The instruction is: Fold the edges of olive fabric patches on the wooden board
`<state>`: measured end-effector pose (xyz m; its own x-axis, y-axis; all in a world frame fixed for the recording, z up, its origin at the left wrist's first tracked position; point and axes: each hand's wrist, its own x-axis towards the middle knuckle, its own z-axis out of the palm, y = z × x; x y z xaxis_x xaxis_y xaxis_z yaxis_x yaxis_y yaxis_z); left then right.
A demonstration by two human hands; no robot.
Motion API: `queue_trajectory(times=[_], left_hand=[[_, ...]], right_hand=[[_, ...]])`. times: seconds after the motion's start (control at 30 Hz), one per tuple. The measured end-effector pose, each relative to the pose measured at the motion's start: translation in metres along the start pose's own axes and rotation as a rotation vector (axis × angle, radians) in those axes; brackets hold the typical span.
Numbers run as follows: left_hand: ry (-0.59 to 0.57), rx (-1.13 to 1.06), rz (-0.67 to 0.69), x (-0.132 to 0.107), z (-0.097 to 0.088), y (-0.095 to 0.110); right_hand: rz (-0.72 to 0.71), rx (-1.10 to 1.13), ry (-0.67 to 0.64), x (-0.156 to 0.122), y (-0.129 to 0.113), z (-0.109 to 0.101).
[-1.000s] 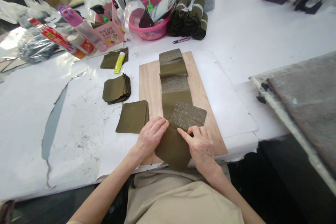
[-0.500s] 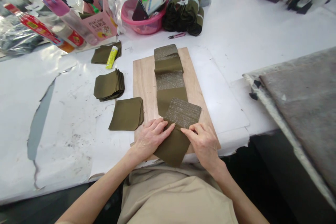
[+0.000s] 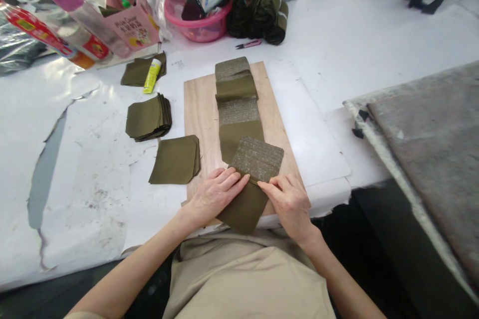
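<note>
My left hand [image 3: 215, 193] presses on an olive fabric piece [image 3: 245, 209], its fingers together and its thumb at the seam. From the other side, my right hand [image 3: 287, 202] pinches the same seam between thumb and index finger. A grey speckled, ridged part [image 3: 258, 158] extends from that seam, away from me. The piece lies turned at an angle over the near end of a strip of alternating plain olive and speckled fabric panels [image 3: 239, 134]. Beneath them is a wooden board [image 3: 200, 109]. Whatever lies under my fingertips is hidden.
Olive fabric squares [image 3: 174, 159] and a thicker fabric stack [image 3: 145, 117] sit left of the board. A yellow tube [image 3: 151, 77] rests on more fabric. Behind are a pink basket [image 3: 202, 30], tied fabric rolls [image 3: 258, 7] and small pink snips [image 3: 249, 44]. A grey padded surface [image 3: 419, 124] stands right.
The view has shifted slightly, so the table's contents appear a little further left and higher. Both hands keep nearly the same place on the seam.
</note>
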<state>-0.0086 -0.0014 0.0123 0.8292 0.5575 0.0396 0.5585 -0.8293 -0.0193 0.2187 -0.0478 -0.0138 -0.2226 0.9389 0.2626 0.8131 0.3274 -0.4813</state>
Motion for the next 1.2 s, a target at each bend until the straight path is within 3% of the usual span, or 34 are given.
queue_trajectory(times=[0.2,0.4,0.73,0.97,1.2], left_hand=[[-0.054,0.015,-0.001,0.000,0.000,0.002],[-0.015,-0.056,0.004,0.005,0.001,0.007],[-0.104,-0.035,0.028,0.011,-0.004,0.010],[-0.195,-0.045,0.050,0.015,-0.010,0.009],[-0.187,0.009,0.070,0.018,-0.010,0.013]], right_hand=[[-0.039,-0.049,-0.009,-0.002,0.001,0.002],[-0.089,-0.064,-0.042,-0.003,0.005,-0.001],[-0.015,0.065,0.005,-0.008,0.008,-0.006],[-0.069,0.011,0.009,-0.009,0.010,-0.006],[-0.095,-0.039,-0.034,-0.013,0.011,-0.009]])
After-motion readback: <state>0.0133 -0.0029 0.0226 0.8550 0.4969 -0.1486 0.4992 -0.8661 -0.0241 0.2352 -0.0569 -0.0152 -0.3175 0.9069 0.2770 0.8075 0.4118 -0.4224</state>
